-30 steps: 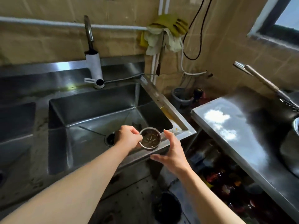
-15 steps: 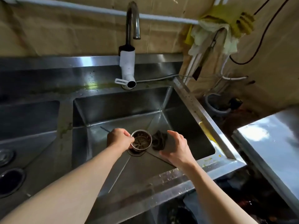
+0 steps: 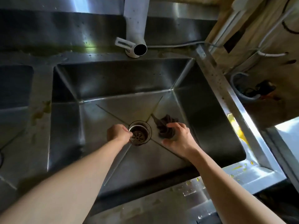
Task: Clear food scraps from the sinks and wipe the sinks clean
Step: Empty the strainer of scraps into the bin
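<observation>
Nearest the sink's front edge [image 3: 202, 189], both forearms reach down into the basin. The left hand [image 3: 119, 133] curls round the rim of the strainer basket [image 3: 138, 135], which sits at the drain in the middle of the sink floor, just right of its knuckles. The right hand [image 3: 176, 136] is nearer the dark rag [image 3: 165, 126]; its curled fingers close on the crumpled cloth, which lies under and just beyond the fingertips. Farther back, the white faucet [image 3: 136, 29] rises from the rear ledge.

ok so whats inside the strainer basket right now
The strainer basket shows a perforated bottom with a dark film; no distinct scraps are discernible. The left hand grips its near-left rim, covering that edge.
</observation>
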The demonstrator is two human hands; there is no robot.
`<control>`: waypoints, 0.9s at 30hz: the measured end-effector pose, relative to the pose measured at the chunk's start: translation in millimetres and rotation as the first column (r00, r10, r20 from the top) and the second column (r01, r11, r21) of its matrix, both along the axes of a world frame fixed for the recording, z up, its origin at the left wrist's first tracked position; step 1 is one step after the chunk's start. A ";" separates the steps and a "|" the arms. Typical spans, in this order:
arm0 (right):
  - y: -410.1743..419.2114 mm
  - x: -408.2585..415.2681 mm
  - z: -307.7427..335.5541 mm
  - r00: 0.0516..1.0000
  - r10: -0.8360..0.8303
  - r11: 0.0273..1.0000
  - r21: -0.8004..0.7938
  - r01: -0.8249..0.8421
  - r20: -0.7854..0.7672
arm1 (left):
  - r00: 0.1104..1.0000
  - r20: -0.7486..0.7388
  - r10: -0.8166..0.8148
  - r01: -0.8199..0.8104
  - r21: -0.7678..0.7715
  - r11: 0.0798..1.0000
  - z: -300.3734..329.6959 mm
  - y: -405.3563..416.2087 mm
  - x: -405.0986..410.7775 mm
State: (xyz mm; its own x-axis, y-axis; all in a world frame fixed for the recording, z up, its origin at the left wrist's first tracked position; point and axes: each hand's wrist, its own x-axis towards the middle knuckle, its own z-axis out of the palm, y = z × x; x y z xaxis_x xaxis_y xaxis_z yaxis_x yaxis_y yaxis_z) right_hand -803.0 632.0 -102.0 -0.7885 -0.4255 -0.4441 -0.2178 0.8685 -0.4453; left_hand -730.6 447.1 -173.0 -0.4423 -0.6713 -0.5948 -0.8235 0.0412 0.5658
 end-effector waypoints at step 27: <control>-7.1 -87.7 -85.9 0.989 0.065 0.994 0.083 -0.077 0.134 | 0.989 0.141 0.051 -0.040 -0.074 0.996 -87.7 8.1 -46.2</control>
